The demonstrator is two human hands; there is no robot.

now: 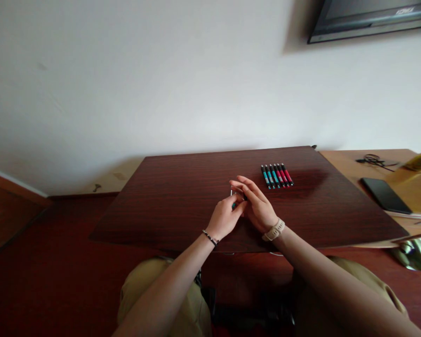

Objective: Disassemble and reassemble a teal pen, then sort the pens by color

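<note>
My left hand [224, 216] and my right hand [257, 206] meet over the middle of the dark wood table [168, 196]. The left fingers are closed on a small pen [234, 205], of which a teal bit shows. A thin pale stick-like piece stands up by the left fingertips. The right hand curves around from the other side, its fingers long and close together, with a dark part of the pen against them. Most of what lies between the hands is hidden. Just beyond the right hand, several teal and pink pens [277, 176] lie side by side in a row.
A lighter wood surface [337, 161] adjoins the table on the right. On it are a black phone [386, 195], a coiled black cable [375, 161] and a yellow object [419, 164]. A screen [375, 18] hangs on the wall at upper right.
</note>
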